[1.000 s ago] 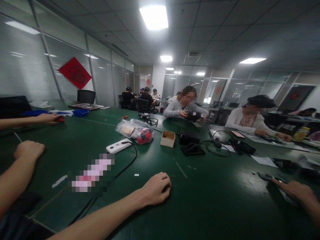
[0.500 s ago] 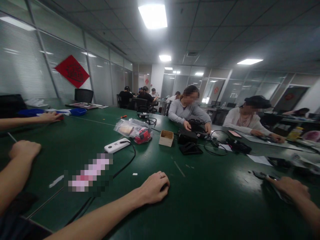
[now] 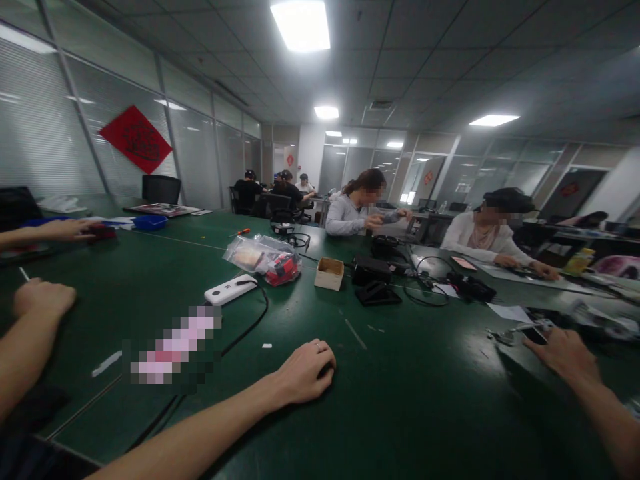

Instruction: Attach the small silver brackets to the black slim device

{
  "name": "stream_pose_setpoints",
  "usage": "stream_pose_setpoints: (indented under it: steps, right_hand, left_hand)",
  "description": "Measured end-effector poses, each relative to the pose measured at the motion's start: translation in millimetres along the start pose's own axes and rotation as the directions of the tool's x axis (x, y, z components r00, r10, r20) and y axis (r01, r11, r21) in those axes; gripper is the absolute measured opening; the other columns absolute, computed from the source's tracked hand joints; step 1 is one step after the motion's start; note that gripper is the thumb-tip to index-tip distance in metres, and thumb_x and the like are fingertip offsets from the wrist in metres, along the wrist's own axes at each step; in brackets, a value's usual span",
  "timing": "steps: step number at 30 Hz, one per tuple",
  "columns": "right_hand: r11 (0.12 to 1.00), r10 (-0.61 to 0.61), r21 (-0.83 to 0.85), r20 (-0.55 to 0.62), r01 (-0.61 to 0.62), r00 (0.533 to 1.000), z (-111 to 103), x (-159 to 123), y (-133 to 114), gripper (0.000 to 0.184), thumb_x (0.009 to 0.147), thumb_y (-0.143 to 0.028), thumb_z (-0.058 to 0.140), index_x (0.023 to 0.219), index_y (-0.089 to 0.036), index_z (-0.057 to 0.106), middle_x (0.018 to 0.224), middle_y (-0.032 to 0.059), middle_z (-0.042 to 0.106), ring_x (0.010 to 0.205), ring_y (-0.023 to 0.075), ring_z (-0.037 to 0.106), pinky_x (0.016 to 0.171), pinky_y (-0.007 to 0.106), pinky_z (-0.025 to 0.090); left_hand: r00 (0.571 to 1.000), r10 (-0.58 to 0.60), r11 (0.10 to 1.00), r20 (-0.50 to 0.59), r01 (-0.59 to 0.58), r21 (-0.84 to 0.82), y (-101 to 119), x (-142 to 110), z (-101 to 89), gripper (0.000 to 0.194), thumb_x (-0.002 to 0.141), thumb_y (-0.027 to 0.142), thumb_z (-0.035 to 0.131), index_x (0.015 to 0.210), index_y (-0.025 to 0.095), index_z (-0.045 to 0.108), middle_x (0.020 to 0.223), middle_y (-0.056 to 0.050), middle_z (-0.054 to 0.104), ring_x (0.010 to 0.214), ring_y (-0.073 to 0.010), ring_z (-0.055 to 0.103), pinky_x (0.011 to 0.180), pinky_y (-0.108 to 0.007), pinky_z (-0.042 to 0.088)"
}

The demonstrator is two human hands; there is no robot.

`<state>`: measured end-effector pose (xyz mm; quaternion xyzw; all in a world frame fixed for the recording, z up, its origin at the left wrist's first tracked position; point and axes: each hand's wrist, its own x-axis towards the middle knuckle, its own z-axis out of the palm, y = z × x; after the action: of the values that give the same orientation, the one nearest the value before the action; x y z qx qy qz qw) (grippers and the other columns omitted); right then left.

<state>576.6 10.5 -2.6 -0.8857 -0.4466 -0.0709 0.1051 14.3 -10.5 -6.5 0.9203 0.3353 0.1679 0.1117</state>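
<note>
My left hand (image 3: 306,372) rests on the green table (image 3: 400,400), a ring on one finger. Its fingers are curled in and nothing shows in them. At the right, my right hand (image 3: 570,360) grips a dark flat device with silvery metal arms (image 3: 509,335), held tilted just over the tabletop. Part of that thing is covered by my fingers, and its exact kind is unclear. A small white scrap (image 3: 267,345) lies a little left of my left hand.
Beyond my hands stand a small open cardboard box (image 3: 329,275), a plastic bag (image 3: 263,259), a white power strip (image 3: 231,290) and a black case (image 3: 371,269). Co-workers sit opposite; another person's hand (image 3: 45,298) is at my left. Cables and papers lie at the right.
My right hand has tilted the device up, so its silvery arms and dark face show more. My left hand stays put. The co-worker opposite has raised both hands from the black gear.
</note>
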Motion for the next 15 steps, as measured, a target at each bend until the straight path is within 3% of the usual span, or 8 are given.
stream_pose_setpoints:
  steps: [4, 10, 15]
  right_hand:
    - [1.0, -0.022, -0.021, 0.015, 0.023, 1.0, -1.7, 0.5, -0.6, 0.038, 0.086, -0.045, 0.031, 0.094, -0.017, 0.056, 0.112, 0.0247, 0.047, 0.104, 0.0371, 0.052, 0.078, 0.042, 0.046]
    - [0.987, -0.146, -0.066, 0.038, 0.149, 0.988, -2.7, -8.4, -5.3, 0.025, 0.085, -0.038, 0.036, 0.094, -0.019, 0.049, 0.111, 0.0204, 0.048, 0.103, 0.0334, 0.053, 0.081, 0.038, 0.045]
    - [0.986, -0.152, -0.068, 0.025, 0.154, 0.988, -0.3, -7.7, -5.3, 0.027, 0.085, -0.039, 0.038, 0.094, -0.016, 0.049, 0.11, 0.0218, 0.049, 0.101, 0.0327, 0.054, 0.079, 0.036, 0.043]
  left_hand:
    - [1.0, 0.004, 1.0, -0.013, -0.004, -0.013, -0.3, -0.7, -0.4, 0.008, 0.085, 0.018, 0.049, 0.09, 0.02, 0.055, 0.092, -0.003, 0.057, 0.084, -0.0156, 0.053, 0.078, -0.027, 0.044]
    - [1.0, 0.017, 1.0, -0.018, -0.017, -0.017, -1.8, 0.5, 1.6, 0.01, 0.084, 0.016, 0.048, 0.09, 0.019, 0.055, 0.093, -0.004, 0.058, 0.086, -0.0167, 0.053, 0.078, -0.027, 0.044]
    - [1.0, 0.0, 1.0, -0.007, 0.0, -0.014, -1.6, 1.1, 2.0, 0.011, 0.084, 0.017, 0.048, 0.091, 0.019, 0.056, 0.094, -0.004, 0.058, 0.087, -0.0169, 0.053, 0.079, -0.028, 0.044]
